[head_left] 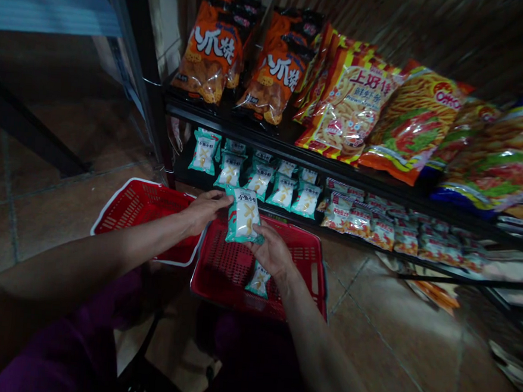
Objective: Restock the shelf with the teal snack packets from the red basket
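Between my two hands is a teal and white snack bag [244, 216], tilted and held above a red basket [220, 277]. My left hand [209, 210] pinches its upper left edge. At its lower right corner my right hand [273, 247] grips it, with thumb on top and fingers partly underneath. Inside the basket lies another snack bag [259, 279] of the same kind, under my right wrist. Straight ahead, several matching teal bags [260, 178] stand in rows on the lower shelf.
A second red basket [129, 196] with a white rim sits on the tiled floor at left. Larger orange chip bags [211, 55] and noodle-pictured bags [416, 120] fill the upper shelf [231, 115]. Small red and white bags [380, 228] line the lower shelf's right. A black post [140, 62] rises at left.
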Demonstrator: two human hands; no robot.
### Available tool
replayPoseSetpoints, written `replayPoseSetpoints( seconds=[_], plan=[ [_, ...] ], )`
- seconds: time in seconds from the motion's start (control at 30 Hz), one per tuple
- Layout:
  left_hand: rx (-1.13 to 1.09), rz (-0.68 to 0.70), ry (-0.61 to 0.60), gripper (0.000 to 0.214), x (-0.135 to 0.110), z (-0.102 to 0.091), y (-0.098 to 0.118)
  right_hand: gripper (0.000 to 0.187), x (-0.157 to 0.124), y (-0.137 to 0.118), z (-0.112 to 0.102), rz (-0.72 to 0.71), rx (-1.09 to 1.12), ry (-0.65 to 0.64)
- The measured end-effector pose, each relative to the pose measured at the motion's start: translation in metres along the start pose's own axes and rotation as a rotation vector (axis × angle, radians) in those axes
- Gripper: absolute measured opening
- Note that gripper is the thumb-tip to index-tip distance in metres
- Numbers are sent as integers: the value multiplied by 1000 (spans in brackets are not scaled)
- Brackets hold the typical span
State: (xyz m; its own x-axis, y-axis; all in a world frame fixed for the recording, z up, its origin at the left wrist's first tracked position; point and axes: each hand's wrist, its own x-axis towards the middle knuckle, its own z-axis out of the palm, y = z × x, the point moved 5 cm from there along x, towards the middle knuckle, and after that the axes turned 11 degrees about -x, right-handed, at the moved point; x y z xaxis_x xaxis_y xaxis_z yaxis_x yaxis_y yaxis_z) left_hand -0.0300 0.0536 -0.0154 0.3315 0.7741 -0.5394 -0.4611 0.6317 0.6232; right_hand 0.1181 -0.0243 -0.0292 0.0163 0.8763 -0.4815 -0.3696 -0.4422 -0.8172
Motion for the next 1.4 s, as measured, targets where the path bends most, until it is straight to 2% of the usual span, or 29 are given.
replayPoseSetpoints(
  seconds=[0.43,0.63,0.8,1.07,1.3,1.4],
  plan=[
    [46,-67,-120,25,-1,3,-8,41,0,-2,-2,-55,-73,17],
    [73,-52,-126,24,-5,6,-7,54,0,1,-3,-81,-143,86],
    [42,-20,-158,28,-4,7,-6,62,1,1,-4,-146,-213,67],
    [38,19,-214,37,-2,5,-5,62,4,0,-9,-335,-371,-3],
    [9,27,-249,35,-6,10,-3,61,2,-3,-7,-321,-324,5],
    [-10,20,-225,30,-4,9,-3,57,1,-5,-6,-299,-287,28]
  ],
)
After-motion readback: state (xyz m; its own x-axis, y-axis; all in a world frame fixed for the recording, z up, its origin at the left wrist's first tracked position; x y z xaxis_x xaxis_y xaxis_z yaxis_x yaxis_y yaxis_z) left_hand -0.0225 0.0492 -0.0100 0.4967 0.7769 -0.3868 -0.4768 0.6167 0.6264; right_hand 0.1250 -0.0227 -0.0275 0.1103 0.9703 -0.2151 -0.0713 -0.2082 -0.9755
